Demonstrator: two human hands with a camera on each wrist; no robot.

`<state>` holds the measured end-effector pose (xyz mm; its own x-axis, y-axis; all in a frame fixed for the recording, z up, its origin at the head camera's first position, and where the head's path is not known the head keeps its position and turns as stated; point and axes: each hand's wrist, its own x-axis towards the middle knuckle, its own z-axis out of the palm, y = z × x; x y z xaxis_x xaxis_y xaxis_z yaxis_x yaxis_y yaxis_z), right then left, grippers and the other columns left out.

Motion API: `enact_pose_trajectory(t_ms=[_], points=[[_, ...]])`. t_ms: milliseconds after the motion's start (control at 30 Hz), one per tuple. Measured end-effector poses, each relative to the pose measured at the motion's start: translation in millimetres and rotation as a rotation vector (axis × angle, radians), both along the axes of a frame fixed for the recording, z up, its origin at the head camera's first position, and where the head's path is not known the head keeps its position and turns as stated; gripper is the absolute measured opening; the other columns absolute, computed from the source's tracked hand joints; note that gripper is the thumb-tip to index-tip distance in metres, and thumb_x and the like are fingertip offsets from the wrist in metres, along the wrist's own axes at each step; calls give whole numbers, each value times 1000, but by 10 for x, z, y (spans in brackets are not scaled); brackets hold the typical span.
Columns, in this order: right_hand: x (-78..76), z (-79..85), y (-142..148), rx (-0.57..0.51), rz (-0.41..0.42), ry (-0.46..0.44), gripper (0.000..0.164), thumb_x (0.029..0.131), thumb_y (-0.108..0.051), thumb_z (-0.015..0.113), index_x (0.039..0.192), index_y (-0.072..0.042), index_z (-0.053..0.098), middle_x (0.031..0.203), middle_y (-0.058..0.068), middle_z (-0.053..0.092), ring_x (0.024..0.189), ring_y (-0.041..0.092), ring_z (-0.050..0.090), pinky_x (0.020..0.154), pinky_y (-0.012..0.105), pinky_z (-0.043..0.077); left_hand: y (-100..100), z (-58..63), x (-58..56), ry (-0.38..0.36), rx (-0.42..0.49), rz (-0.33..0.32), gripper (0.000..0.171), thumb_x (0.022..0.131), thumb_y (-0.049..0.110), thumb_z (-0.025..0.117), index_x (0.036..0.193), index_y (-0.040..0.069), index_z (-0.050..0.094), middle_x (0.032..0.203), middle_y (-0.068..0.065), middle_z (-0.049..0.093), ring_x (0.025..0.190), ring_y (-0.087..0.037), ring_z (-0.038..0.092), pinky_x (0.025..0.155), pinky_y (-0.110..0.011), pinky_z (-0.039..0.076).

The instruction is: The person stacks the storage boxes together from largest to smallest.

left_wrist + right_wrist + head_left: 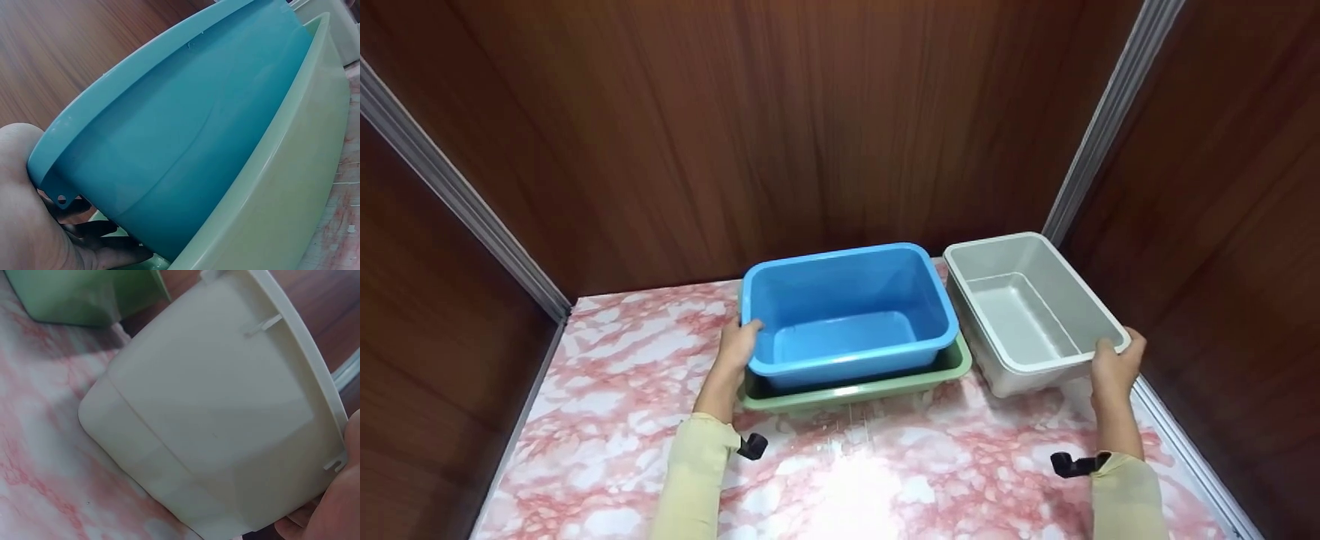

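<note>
A blue plastic basin sits partly inside a green basin, its rim standing above the green one. My left hand grips the blue basin's left end, thumb over the rim and fingers under it. In the left wrist view the fingers reach between the blue wall and the green basin. To the right is a grey-white basin, whose near right corner my right hand grips with the thumb over the rim. In the right wrist view this basin leans over the tabletop.
The basins are on a table with a red-and-white marbled top. Brown wood-grain panels close off the back and both sides, joined by metal corner strips. Black wrist mounts stick out inward from the yellow sleeves.
</note>
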<state>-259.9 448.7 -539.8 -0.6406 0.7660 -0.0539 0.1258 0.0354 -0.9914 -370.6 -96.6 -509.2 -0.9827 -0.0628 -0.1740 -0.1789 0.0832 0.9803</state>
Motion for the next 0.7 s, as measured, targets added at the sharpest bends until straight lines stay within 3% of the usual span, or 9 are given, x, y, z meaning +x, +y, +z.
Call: enact_pose_trajectory(t_ms=[433, 700], points=[[28, 21, -130, 45, -17, 13, 50, 96, -14, 38, 145, -12, 30, 142, 14, 40, 120, 25, 40, 96, 28, 34, -49, 1, 23, -28, 8, -14, 56, 90, 12, 49, 140, -9, 40, 131, -25, 49, 113, -36, 50, 98, -50, 40], [48, 11, -163, 68, -5, 30, 50, 95, -13, 38, 145, -11, 30, 139, 13, 42, 116, 23, 41, 92, 26, 33, -26, 30, 9, -5, 10, -5, 54, 88, 12, 50, 137, -11, 42, 127, -26, 51, 106, -33, 52, 96, -51, 42]])
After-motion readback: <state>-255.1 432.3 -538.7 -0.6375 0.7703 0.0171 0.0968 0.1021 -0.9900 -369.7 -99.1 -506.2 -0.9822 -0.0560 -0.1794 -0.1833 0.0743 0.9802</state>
